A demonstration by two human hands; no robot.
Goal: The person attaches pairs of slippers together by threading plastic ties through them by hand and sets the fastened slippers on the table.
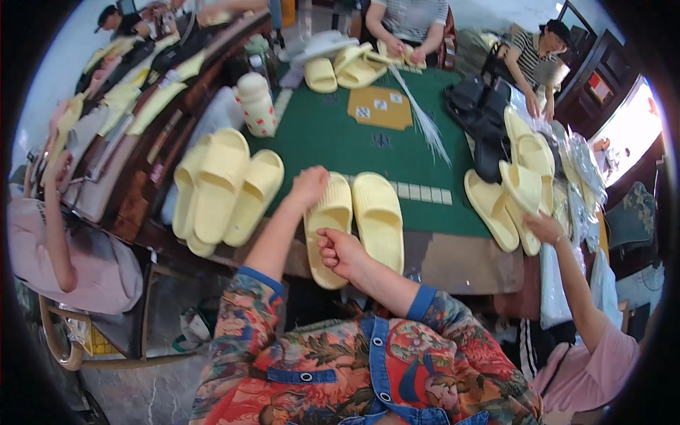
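I see a green table point(333, 134) in a busy room with people sitting all around. Two yellow slippers point(358, 219) lie side by side at its near edge. My left hand point(309, 185) grips the left slipper's top; my right hand point(340, 252) is curled at its heel. That heel hangs over the edge, so I think a tug could drop it. More slippers point(223, 185) are stacked to the left.
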